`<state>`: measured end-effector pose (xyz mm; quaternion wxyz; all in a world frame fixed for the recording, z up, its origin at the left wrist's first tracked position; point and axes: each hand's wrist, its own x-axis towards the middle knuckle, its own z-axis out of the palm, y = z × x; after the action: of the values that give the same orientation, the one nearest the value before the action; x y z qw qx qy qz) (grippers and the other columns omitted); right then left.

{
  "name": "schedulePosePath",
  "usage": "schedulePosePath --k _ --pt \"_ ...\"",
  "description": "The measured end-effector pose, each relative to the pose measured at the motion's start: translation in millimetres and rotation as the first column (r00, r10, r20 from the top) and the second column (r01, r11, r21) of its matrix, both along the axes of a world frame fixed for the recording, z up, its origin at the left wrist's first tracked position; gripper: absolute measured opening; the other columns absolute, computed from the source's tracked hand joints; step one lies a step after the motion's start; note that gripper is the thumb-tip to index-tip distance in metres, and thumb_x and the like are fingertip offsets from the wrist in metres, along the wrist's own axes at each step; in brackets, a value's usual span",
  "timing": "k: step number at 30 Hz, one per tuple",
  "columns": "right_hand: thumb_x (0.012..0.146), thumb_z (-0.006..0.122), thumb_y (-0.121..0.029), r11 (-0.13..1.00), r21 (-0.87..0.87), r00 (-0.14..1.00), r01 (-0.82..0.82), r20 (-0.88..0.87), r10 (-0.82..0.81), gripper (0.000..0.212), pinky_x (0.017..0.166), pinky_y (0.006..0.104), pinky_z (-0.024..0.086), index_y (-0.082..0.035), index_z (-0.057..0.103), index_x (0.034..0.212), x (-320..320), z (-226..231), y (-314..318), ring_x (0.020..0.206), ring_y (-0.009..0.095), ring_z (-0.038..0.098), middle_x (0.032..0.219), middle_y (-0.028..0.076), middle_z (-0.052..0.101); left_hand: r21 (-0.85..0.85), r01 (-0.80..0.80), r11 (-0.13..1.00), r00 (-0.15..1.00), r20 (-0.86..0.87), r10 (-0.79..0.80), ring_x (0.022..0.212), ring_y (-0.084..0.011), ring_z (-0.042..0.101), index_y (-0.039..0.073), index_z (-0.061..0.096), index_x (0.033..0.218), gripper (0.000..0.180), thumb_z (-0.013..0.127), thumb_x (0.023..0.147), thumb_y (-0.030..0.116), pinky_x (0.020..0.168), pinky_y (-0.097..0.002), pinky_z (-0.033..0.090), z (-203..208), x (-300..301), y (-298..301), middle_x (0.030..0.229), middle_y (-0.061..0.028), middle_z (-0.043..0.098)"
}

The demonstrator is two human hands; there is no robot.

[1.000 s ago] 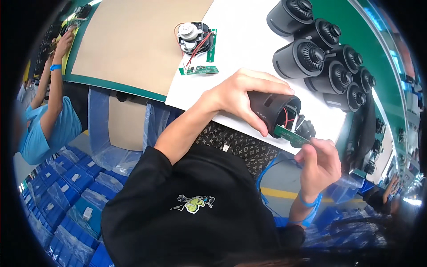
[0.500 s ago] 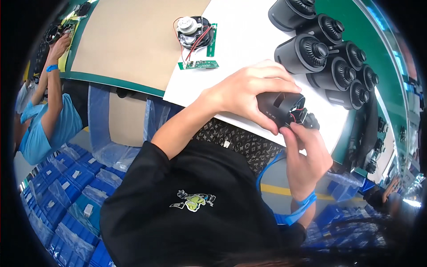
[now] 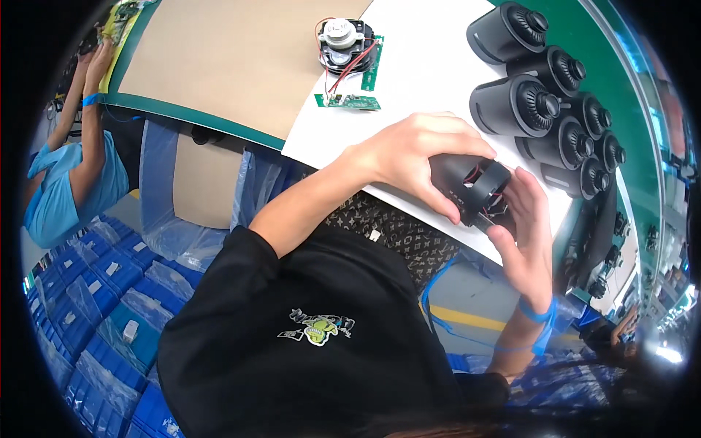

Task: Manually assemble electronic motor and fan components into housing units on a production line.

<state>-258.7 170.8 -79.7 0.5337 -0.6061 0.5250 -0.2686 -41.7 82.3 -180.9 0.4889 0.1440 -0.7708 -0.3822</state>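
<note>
My left hand wraps round a black cylindrical housing, holding it tilted over the front edge of the white sheet. At its open end sits a black ring-like end piece, with red wires and small inner parts showing beside it. My right hand grips this end piece, its fingers on the far side and the thumb below; the exact contact is partly hidden.
A black unit with a silver round part, red wires and green circuit boards lies on the white sheet. Several black cylinders with ridged knobs stand at right. Blue crates are stacked lower left. Another person works far left.
My right hand has opened from a pinch at the housing's end and moved round the black end piece, which now tilts up into view. My left hand keeps its hold.
</note>
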Motion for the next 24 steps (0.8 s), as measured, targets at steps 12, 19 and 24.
schedulePosePath --k 12,19,24 --pt "0.051 0.092 -0.011 0.979 -0.059 0.980 0.195 0.037 -0.193 0.112 0.105 0.0375 0.039 -0.004 0.030 0.145 9.1 -28.7 -20.9 0.111 0.024 0.055 0.118 0.012 0.054 0.045 -0.026 0.999 0.999 0.041 0.024 0.096 -0.0305 0.065 0.004 0.063 0.118 0.073 0.089 0.058 0.036 0.084 -0.0375 0.054 -0.6 0.3 -0.1 0.107 -0.0123 0.066" --pt "0.037 0.087 -0.007 0.995 -0.065 0.982 -0.073 -0.179 0.060 0.123 0.101 0.0385 0.043 -0.007 0.033 0.147 10.7 -38.7 -58.2 0.106 0.023 0.057 0.107 0.008 0.056 0.063 0.089 0.994 0.993 0.068 -0.093 0.102 -0.0330 0.061 0.004 0.060 0.124 0.072 0.085 0.061 0.027 0.089 -0.0393 0.051 2.9 4.8 -5.9 0.114 -0.0152 0.064" --pt "0.054 0.092 -0.011 0.923 -0.120 0.925 0.365 -0.060 -0.374 0.115 0.104 0.0400 0.041 -0.006 0.027 0.149 -20.5 -39.4 27.3 0.125 0.029 0.048 0.138 0.016 0.043 0.047 0.082 0.996 0.993 0.077 -0.086 0.107 -0.0347 0.059 0.003 0.057 0.129 0.074 0.085 0.064 0.025 0.094 -0.0411 0.048 -3.0 9.0 -3.3 0.120 -0.0174 0.061"
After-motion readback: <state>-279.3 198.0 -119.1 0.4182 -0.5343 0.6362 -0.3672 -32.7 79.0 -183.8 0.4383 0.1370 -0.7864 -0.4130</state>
